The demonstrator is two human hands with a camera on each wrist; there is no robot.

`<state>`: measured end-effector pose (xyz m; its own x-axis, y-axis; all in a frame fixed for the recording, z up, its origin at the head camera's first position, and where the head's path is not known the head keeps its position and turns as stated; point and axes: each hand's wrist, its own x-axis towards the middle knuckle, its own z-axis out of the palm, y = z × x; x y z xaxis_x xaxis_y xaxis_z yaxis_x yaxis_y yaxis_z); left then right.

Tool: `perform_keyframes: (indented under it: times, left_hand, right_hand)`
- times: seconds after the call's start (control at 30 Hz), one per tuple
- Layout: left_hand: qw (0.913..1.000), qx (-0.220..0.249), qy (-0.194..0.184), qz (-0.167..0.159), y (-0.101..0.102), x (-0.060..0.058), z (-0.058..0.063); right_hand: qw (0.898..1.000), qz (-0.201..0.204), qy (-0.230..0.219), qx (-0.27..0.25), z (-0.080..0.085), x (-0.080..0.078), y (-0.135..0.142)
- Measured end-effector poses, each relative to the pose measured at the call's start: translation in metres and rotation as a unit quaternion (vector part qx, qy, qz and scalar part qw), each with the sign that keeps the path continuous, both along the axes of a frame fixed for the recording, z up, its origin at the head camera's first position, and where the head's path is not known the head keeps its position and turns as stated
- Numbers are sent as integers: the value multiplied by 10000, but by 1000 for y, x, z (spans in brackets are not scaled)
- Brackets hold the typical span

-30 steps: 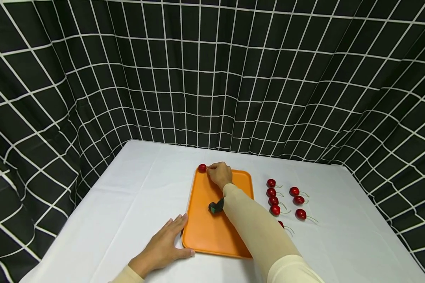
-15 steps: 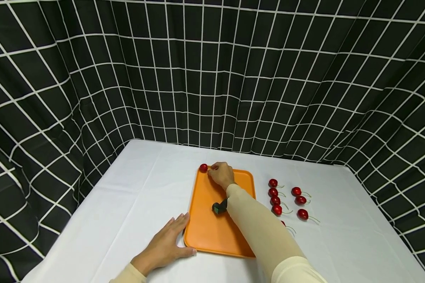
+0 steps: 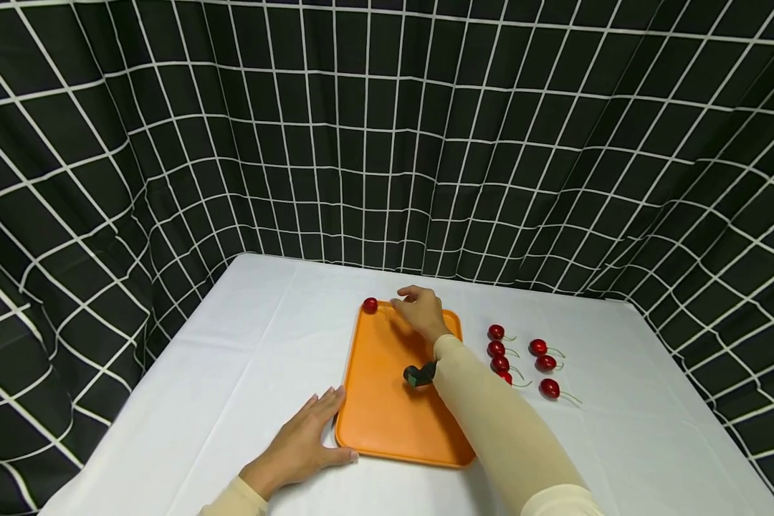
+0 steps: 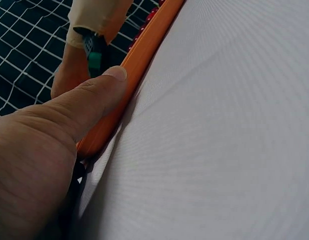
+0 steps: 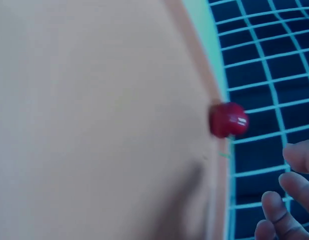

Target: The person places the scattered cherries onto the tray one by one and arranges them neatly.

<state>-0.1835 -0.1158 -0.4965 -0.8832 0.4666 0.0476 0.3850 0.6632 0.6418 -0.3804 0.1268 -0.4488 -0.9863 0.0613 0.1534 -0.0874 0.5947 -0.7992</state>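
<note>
Arm (image 3: 506, 423) outstretched, the right hand (image 3: 421, 313) hovers, parted fingers empty, near a glossy red cherry (image 3: 370, 305) at the upper-left corner of an orange rectangular tray (image 3: 383, 416). Lower left, the left hand (image 3: 299, 443), fingers straight, touches it.

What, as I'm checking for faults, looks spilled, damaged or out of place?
Nothing stands out: no spill or damage shows. One cherry sits at the far left corner of the orange tray; other cherries lie to its right.

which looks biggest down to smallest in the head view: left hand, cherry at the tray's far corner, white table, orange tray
1. White table
2. Orange tray, partly covered
3. Left hand
4. Cherry, clearly smallest
</note>
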Motion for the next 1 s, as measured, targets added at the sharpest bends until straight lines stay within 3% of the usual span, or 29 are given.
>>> perform_keyframes:
  times: [0.27,0.6,0.83,0.9,1.0]
  left_hand:
    - [10000,69,-12,7,0,-1,0]
    - [9998,107,-147,94,-2,1,1]
    - [9997,133,-198,24,0,2,3]
    - [9997,127,-196,22,0,2,4]
    - [9998,98,-146,28,0,2,5]
  right_hand:
    - [9975,109,622,-304,31,18,32]
    - [9834,482,1531,-846,70,57,72]
    - [9746,621,2013,-762,109,106,90]
    - [9713,689,2093,-902,114,118,99]
    - [9716,467,2070,-1046,106,127,122]
